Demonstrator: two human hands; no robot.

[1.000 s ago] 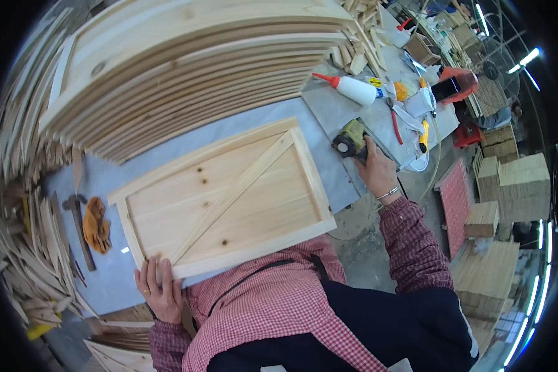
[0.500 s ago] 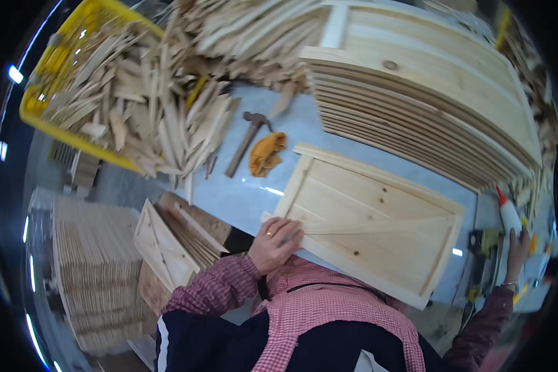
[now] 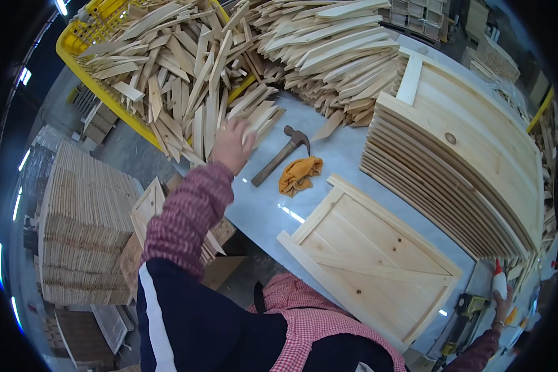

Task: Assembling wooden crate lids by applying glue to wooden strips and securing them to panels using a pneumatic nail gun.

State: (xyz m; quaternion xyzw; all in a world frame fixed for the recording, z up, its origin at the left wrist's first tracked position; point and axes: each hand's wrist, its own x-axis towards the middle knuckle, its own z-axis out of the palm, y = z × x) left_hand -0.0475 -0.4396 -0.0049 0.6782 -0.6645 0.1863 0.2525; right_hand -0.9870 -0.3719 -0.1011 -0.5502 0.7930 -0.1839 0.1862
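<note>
The wooden panel (image 3: 366, 266) lay on the counter (image 3: 257, 211). Beyond its upper left, the left hand (image 3: 232, 147) was at the wood strips (image 3: 180, 90), fingers loosely parted, any grip impossible to tell; right of the panel, the right hand's (image 3: 503, 305) fingers wrapped the white bottle (image 3: 499, 282).

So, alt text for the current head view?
A person's left hand is near loose wood strips heaped at a yellow basket; the right hand is at a white bottle. A framed wooden panel lies between them on a table, with a hammer, orange cloth and stacked panels.
</note>
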